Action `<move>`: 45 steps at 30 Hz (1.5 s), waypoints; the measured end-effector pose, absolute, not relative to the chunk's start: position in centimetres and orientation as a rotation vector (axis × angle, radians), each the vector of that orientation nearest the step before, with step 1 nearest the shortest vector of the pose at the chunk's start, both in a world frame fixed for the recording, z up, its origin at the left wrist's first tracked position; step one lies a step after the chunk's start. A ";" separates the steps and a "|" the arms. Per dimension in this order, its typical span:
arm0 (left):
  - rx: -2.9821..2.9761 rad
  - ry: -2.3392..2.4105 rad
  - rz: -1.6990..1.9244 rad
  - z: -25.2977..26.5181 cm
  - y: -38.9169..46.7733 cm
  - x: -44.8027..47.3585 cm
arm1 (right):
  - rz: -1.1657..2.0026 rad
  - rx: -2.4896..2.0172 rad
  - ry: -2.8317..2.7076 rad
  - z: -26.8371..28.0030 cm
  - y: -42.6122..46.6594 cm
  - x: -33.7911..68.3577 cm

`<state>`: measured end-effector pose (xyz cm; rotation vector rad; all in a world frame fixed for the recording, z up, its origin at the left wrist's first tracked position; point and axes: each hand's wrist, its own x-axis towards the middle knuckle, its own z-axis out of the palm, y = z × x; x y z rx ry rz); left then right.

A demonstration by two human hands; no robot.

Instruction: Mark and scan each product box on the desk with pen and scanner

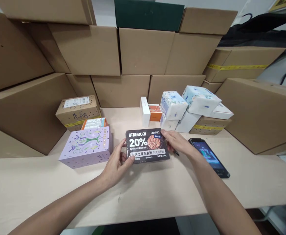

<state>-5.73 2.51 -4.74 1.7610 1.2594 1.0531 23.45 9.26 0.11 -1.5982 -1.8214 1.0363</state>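
1. The black box (149, 145) is in the middle of the counter (138, 199), with its printed face upward. I cannot tell whether it lies flat on the surface or is lifted slightly.

2. The left hand (115, 162) is clamped on the left side of this box: the thumb lies over the near corner, and the other fingers bend at the edge. The right hand (178, 142) has its fingers clamped on the right side, with the thumb at the far corner.

3. About the progress, I judge that the grasp is done by both hands. The box looks closed, and no opening is visible; its release from the hands is left.

4. Just beside the left hand is the purple box (85, 147), untouched. Behind it are an orange-sided box (95, 123) and a parcel (80, 112).

5. Below the right hand, a small dark tip (176, 152) shows; what it is, I cannot tell. Further right lies the phone (209, 156).

6. Behind the black box, a white box (145, 112) stands upright beside an orange box (155, 112). To their right are patterned packs (201, 98) in a pile.

7. Large cartons (145, 52) make a wall at the back.
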 end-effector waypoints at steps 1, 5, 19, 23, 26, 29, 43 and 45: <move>1.755 1.262 1.042 -4.6 2.5 -5.7 | 0.919 -1.653 -1.879 0.1 9.3 23.8; 1.756 1.305 0.993 -4.3 2.6 -6.0 | 0.417 -1.979 -2.130 0.1 9.5 25.2; 2.078 1.413 0.869 -4.6 2.1 -6.3 | 0.392 -2.074 -2.142 0.4 9.4 25.3; 2.447 1.276 1.021 -4.5 1.4 -6.1 | 0.714 -1.675 -1.705 1.1 9.3 25.5; 2.671 1.158 1.022 -4.4 1.0 -5.7 | 0.952 -1.278 -1.373 1.6 9.1 24.7; 2.766 1.059 1.010 -4.5 1.0 -5.2 | 1.139 -1.009 -1.167 1.8 8.8 22.9; 2.922 1.005 0.991 -4.7 0.9 -5.0 | 0.912 -1.191 -1.370 -1.2 7.7 18.1; 2.917 1.008 0.985 -4.7 1.0 -5.0 | 0.772 -1.241 -1.470 -1.3 7.7 18.2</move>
